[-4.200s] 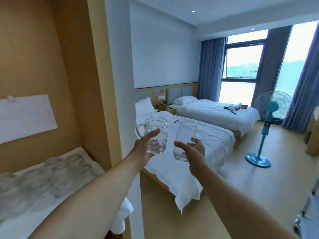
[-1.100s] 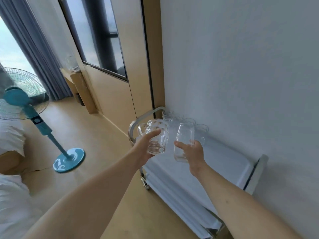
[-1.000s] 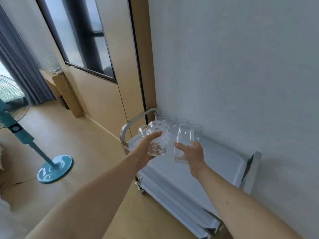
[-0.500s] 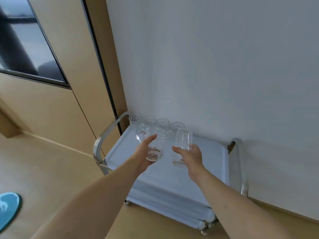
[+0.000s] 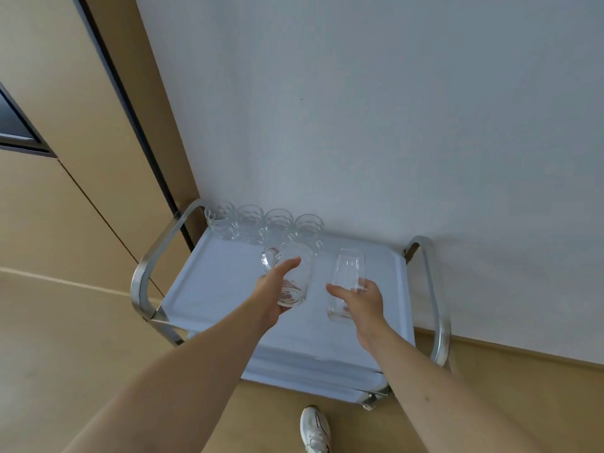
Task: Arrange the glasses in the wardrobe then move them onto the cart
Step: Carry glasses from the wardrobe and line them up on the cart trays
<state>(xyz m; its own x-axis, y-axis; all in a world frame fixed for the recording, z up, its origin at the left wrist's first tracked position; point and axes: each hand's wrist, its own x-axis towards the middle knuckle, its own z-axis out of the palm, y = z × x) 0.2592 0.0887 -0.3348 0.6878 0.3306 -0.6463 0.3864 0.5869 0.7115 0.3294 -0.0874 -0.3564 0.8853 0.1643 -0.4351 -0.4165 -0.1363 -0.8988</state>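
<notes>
I stand over a metal cart [image 5: 150, 266] whose top is covered with a pale blue cloth. My left hand [image 5: 273, 294] grips a clear handled glass mug [image 5: 294, 276] above the cloth. My right hand [image 5: 361, 304] grips a tall plain clear glass [image 5: 347, 273], held upright beside the mug. Along the cart's far edge, against the wall, stands a row of several clear handled mugs [image 5: 264, 223].
A white wall [image 5: 392, 109] rises right behind the cart. A wooden panel with a dark strip [image 5: 98, 125] stands to the left. Chrome handles [image 5: 436, 299] frame both ends of the cart. My white shoe [image 5: 315, 429] is on the tan floor in front.
I have turned from the beds and wardrobe to the cart and stepped close. Both hands, still holding their glasses, are now lower over the cart top.
</notes>
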